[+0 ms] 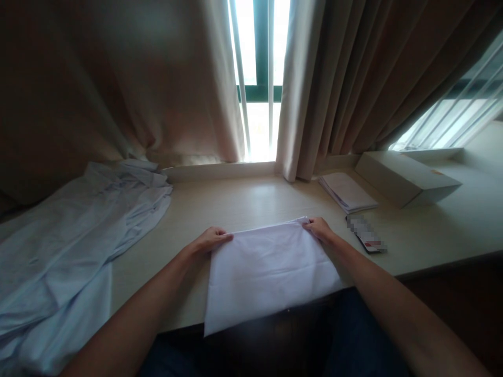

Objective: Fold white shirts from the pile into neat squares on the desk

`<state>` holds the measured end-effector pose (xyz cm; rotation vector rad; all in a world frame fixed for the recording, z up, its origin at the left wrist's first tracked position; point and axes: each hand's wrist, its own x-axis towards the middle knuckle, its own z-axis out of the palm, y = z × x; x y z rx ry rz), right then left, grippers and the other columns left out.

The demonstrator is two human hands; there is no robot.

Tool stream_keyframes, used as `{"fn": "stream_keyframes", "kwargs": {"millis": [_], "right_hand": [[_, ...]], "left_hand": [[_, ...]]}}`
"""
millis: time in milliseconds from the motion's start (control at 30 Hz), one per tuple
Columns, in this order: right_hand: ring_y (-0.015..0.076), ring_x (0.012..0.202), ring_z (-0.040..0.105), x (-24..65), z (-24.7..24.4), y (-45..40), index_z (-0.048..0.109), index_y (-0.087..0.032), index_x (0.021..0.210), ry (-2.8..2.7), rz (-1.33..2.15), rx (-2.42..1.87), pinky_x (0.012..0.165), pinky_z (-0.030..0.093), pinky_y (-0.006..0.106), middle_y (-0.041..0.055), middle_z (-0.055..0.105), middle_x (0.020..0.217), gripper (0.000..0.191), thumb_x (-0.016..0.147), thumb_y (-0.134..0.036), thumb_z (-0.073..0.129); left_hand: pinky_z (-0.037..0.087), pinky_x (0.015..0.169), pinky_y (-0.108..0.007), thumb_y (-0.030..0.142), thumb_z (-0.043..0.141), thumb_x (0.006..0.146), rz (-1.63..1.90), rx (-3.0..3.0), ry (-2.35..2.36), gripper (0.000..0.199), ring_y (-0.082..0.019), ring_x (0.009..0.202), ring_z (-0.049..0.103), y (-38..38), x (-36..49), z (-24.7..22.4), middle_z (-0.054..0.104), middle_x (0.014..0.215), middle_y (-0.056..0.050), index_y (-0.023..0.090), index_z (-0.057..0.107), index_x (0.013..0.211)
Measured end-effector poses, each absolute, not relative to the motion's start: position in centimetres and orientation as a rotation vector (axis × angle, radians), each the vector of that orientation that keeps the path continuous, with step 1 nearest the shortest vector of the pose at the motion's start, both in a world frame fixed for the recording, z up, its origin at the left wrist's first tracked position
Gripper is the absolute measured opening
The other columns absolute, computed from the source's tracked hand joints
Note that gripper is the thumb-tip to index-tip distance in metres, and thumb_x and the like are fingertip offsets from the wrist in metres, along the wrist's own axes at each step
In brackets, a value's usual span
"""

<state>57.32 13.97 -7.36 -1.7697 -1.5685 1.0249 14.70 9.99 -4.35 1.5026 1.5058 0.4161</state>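
Observation:
A folded white cloth [271,267] lies across the front of the table, its near edge hanging past the table's front edge. My left hand [212,239] pinches its far left corner between thumb and fingers. At the far right corner, my right hand [317,228] grips the cloth the same way. The far edge is drawn straight between both hands, slightly higher at the right. Faint creases run over the upper face of the cloth.
A rumpled heap of pale cloth [78,230] covers the table's left side. At the right lie a folded white cloth [348,191], a partly blurred phone-like flat object [366,234] and a pale box [408,178]. Curtains [338,78] hang behind the pale table [243,201].

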Motion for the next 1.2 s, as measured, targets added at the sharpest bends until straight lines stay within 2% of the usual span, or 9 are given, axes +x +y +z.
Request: {"fn": "stream_keyframes", "kwargs": {"millis": [300, 400, 467, 533, 633, 733, 867, 1033, 1200], "right_hand": [[0.0136, 0.059, 0.056, 57.5, -7.1, 14.1, 0.073, -0.008, 0.081, -1.546, 1.098, -1.736, 0.05, 0.036, 0.02, 0.0064, 0.069, 0.071, 0.025, 0.071, -0.029, 0.065], [0.0133, 0.064, 0.058, 57.7, -6.3, 13.7, 0.071, -0.009, 0.1, -1.539, 1.075, -1.693, 0.054, 0.039, 0.019, 0.0061, 0.069, 0.08, 0.035, 0.072, -0.03, 0.067], [0.0129, 0.067, 0.058, 57.8, -5.8, 13.5, 0.06, -0.013, 0.124, -1.54, 1.053, -1.607, 0.058, 0.042, 0.019, 0.0039, 0.069, 0.085, 0.058, 0.069, -0.029, 0.07], [0.0132, 0.071, 0.059, 57.9, -5.6, 13.5, 0.052, -0.017, 0.135, -1.575, 1.061, -1.508, 0.061, 0.043, 0.02, 0.0026, 0.068, 0.089, 0.073, 0.066, -0.027, 0.073], [0.0144, 0.081, 0.059, 57.7, -5.7, 14.0, 0.064, -0.017, 0.12, -1.676, 1.037, -1.482, 0.069, 0.043, 0.02, 0.0038, 0.068, 0.097, 0.058, 0.063, -0.022, 0.075], [0.0125, 0.078, 0.056, 57.5, -5.9, 14.9, 0.072, -0.014, 0.101, -1.767, 0.947, -1.568, 0.068, 0.039, 0.019, 0.0027, 0.068, 0.089, 0.035, 0.067, -0.022, 0.072], [0.008, 0.065, 0.049, 57.5, -6.2, 15.5, 0.072, -0.008, 0.09, -1.793, 0.934, -1.617, 0.062, 0.033, 0.02, 0.0014, 0.065, 0.075, 0.027, 0.073, -0.027, 0.067], [0.0101, 0.067, 0.051, 57.8, -6.5, 15.4, 0.07, -0.01, 0.082, -1.738, 0.908, -1.595, 0.062, 0.033, 0.02, 0.001, 0.064, 0.074, 0.028, 0.073, -0.036, 0.065], [0.0109, 0.06, 0.047, 57.8, -6.6, 15.4, 0.062, -0.014, 0.067, -1.639, 0.866, -1.619, 0.055, 0.032, 0.021, -0.0013, 0.058, 0.064, 0.035, 0.07, -0.049, 0.062]], "left_hand": [[0.028, 0.049, -0.023, 0.062, 0.061, 0.065, 0.404, 1.643, 1.555, 0.047, -0.012, 0.051, 0.043, 11.6, 14.8, -4.8, 0.051, 0.053, 0.001, 0.016, 0.06, 0.053], [0.037, 0.056, -0.022, 0.058, 0.067, 0.065, 0.51, 1.599, 1.456, 0.044, -0.015, 0.065, 0.055, 10.7, 14.0, -3.9, 0.064, 0.073, -0.003, 0.015, 0.071, 0.078], [0.042, 0.063, -0.023, 0.052, 0.073, 0.062, 0.6, 1.512, 1.398, 0.051, -0.017, 0.076, 0.06, 9.9, 13.4, -3.4, 0.068, 0.089, -0.004, 0.017, 0.07, 0.099], [0.042, 0.062, -0.023, 0.05, 0.077, 0.058, 0.625, 1.413, 1.385, 0.057, -0.016, 0.072, 0.06, 9.4, 13.1, -3.4, 0.068, 0.087, -0.003, 0.017, 0.068, 0.103], [0.038, 0.054, -0.022, 0.053, 0.078, 0.056, 0.638, 1.363, 1.432, 0.053, -0.013, 0.059, 0.055, 9.3, 13.1, -3.9, 0.065, 0.071, 0.0, 0.014, 0.068, 0.092], [0.039, 0.054, -0.022, 0.053, 0.077, 0.056, 0.699, 1.374, 1.482, 0.055, -0.013, 0.059, 0.056, 9.7, 13.5, -4.4, 0.066, 0.072, -0.001, 0.013, 0.069, 0.092], [0.044, 0.06, -0.025, 0.052, 0.079, 0.055, 0.706, 1.356, 1.467, 0.064, -0.016, 0.068, 0.061, 9.7, 13.7, -4.5, 0.07, 0.085, -0.006, 0.014, 0.07, 0.106], [0.047, 0.078, -0.027, 0.053, 0.079, 0.053, 0.896, 1.496, 1.439, 0.047, -0.022, 0.101, 0.061, 9.5, 13.8, -4.7, 0.063, 0.122, -0.013, 0.014, 0.073, 0.079], [0.042, 0.059, -0.023, 0.05, 0.076, 0.059, 0.92, 1.333, 1.449, 0.041, -0.012, 0.064, 0.058, 9.7, 14.1, -5.6, 0.07, 0.079, -0.003, 0.016, 0.071, 0.081]]}}
